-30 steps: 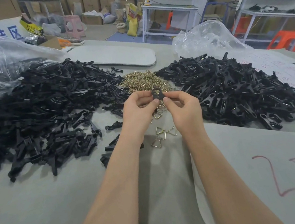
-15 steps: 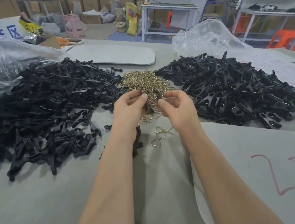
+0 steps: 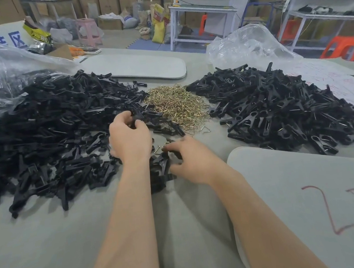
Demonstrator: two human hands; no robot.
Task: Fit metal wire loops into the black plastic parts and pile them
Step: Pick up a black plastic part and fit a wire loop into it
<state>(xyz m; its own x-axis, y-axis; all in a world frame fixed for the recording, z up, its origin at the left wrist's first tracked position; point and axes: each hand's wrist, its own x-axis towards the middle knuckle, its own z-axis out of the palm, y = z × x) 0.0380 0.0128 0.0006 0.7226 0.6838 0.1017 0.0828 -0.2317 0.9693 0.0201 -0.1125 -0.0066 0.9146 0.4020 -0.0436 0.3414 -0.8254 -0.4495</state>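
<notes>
Since the earlier frame the two hands, formerly joined over one part in front of the wire loops, are separated. The left hand [image 3: 130,140] is placed at the near edge of the left pile of black plastic parts [image 3: 45,129], its fingers curled round a black plastic part [image 3: 137,116] at that edge. The right hand [image 3: 189,158] is lowered to the surface [image 3: 52,253], fingertips directed at a loose wire loop [image 3: 157,150]; motion blur prevents it being told whether anything is pinched. A small cluster of black parts [image 3: 160,170] is seen between the two wrists. The heap of wire loops [image 3: 176,104] is located between the left pile and the right pile [image 3: 281,107], in which glints of wire are visible. A grey sheet [image 3: 314,182] marked in red is laid at the near right.
</notes>
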